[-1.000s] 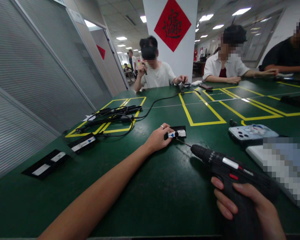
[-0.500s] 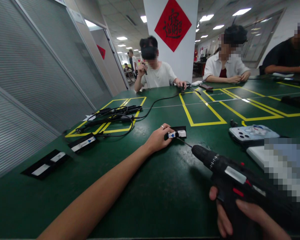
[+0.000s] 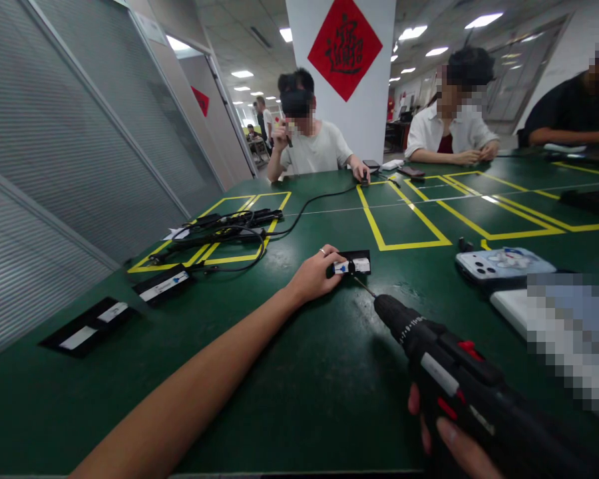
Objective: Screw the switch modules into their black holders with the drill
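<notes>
Near the middle of the green table (image 3: 289, 346), my left hand (image 3: 319, 274) has its fingers closed on the left end of a small black piece (image 3: 363, 257) with white labels. My right hand (image 3: 444, 426) grips the handle of a black power drill (image 3: 429, 352) with red buttons. A long thin bit (image 3: 364, 287) sticks out of the drill's chuck, its tip at or very close to the front edge of the black piece. Whether the tip touches is too small to tell. Two more black pieces with white labels, a nearer one (image 3: 87, 327) and a farther one (image 3: 162, 284), lie at the left.
Bundled black cables (image 3: 224, 233) lie at the back left. At the right are a phone (image 3: 504, 263) and a white object (image 3: 514, 313), partly pixelated. Yellow tape outlines (image 3: 414, 247) mark the table. Three people sit across it; one hand (image 3: 362, 171) touches a small dark object.
The drill has tilted and shifted slightly left with my right hand, and its top now shows more. My left hand keeps its hold on the black piece.
</notes>
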`<action>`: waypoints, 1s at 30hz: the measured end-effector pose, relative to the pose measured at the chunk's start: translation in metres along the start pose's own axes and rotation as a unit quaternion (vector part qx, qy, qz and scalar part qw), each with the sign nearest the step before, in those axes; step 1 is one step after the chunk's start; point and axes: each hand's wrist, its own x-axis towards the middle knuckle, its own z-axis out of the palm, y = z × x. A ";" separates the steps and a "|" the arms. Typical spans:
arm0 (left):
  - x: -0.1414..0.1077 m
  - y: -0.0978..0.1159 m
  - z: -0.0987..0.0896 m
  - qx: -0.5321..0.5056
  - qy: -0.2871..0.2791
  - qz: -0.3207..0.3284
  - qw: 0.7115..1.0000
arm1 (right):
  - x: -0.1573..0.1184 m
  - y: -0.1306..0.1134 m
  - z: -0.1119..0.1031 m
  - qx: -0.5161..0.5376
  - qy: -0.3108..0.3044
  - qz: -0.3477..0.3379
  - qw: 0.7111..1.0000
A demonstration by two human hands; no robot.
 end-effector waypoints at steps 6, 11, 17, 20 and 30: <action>0.000 0.001 -0.001 -0.001 -0.002 -0.002 1.000 | 0.009 -0.016 0.003 0.039 0.011 0.038 0.998; 0.000 0.001 -0.001 0.000 0.000 -0.002 1.000 | 0.007 -0.022 0.002 0.088 0.007 0.090 0.992; 0.000 0.002 -0.001 0.001 0.001 -0.003 1.000 | 0.015 -0.022 0.000 0.140 -0.033 0.133 0.981; 0.000 0.002 -0.001 0.001 0.003 -0.002 1.000 | 0.017 -0.022 0.000 0.150 -0.016 0.128 0.980; 0.000 0.002 0.000 0.005 0.002 0.003 1.000 | 0.008 -0.035 0.000 0.194 0.010 0.141 0.971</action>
